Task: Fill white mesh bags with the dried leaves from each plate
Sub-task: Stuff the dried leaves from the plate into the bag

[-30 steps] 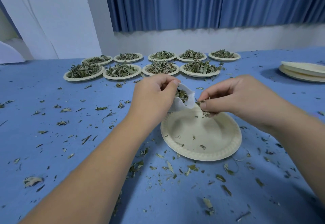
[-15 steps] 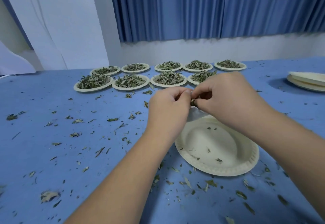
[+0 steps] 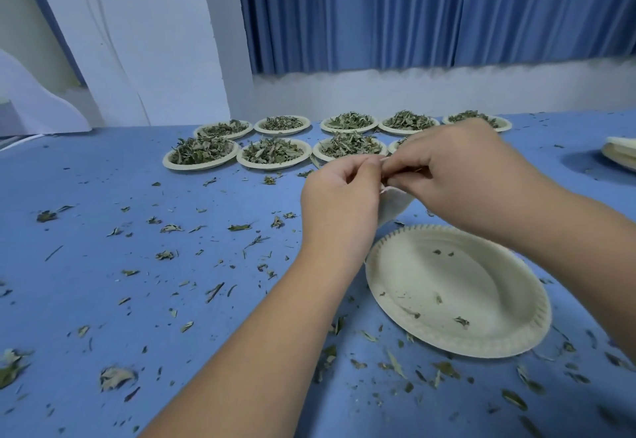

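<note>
A white mesh bag [image 3: 394, 205] hangs between my hands above the far rim of a nearly bare paper plate [image 3: 457, 291] with a few leaf crumbs on it. My left hand [image 3: 339, 201] pinches the bag's top edge from the left. My right hand [image 3: 457, 176] pinches the same top edge from the right, fingertips almost meeting those of the left. The bag's opening and contents are hidden by my fingers. Several paper plates heaped with dried leaves [image 3: 272, 153] stand in two rows at the back of the blue table.
Loose dried leaves [image 3: 168, 255] are scattered all over the blue tabletop [image 3: 103, 300]. A stack of bare paper plates [image 3: 621, 152] sits at the far right edge. A white panel and blue curtains stand behind the table.
My right hand has come up from the plate to the bag's mouth and now pinches its top edge beside the left hand. The bag has lifted off the plate's rim.
</note>
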The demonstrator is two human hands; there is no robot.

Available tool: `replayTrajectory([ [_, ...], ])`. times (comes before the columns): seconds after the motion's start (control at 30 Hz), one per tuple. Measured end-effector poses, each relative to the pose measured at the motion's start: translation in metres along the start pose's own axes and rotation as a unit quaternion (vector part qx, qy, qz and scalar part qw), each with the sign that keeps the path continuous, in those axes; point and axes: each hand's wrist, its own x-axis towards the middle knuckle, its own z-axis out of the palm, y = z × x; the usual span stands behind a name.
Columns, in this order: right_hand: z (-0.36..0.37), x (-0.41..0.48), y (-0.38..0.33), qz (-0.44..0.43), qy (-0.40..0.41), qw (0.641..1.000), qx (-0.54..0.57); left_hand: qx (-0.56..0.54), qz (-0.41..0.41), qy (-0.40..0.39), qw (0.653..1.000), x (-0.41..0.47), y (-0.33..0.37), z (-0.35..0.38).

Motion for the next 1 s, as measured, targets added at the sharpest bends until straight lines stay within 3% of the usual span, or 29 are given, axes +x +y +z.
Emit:
replayTrajectory([
  [0.13,-0.005,0.008,0.003,-0.065,-0.015,0.997,0.040,-0.028,-0.022,0.033,0.999,0.003,0.001,-0.002],
  [0.23,-0.007,0.017,0.008,-0.069,-0.016,0.995,0.069,-0.043,-0.028,0.036,0.998,0.005,0.001,-0.002],
  [0.47,-0.018,0.027,0.013,-0.044,-0.054,0.992,0.106,-0.064,-0.043,0.047,0.996,0.005,0.001,-0.003],
  [0.63,-0.019,0.029,0.025,0.012,0.010,0.976,0.219,-0.084,-0.044,0.063,0.993,0.007,0.000,-0.004],
  [0.7,-0.016,0.031,0.034,0.090,-0.078,0.947,0.298,-0.080,-0.033,0.063,0.994,0.008,-0.001,-0.003],
  [0.8,-0.003,0.028,0.041,0.174,-0.298,0.854,0.388,-0.071,-0.020,0.066,0.995,0.007,-0.003,0.000],
  [0.9,0.010,0.026,0.045,0.218,-0.274,0.794,0.498,-0.067,-0.012,0.062,0.996,0.007,-0.006,0.003],
  [1.0,0.013,0.027,0.045,0.237,-0.228,0.785,0.525,-0.059,-0.002,0.045,0.997,0.006,-0.007,0.003],
])
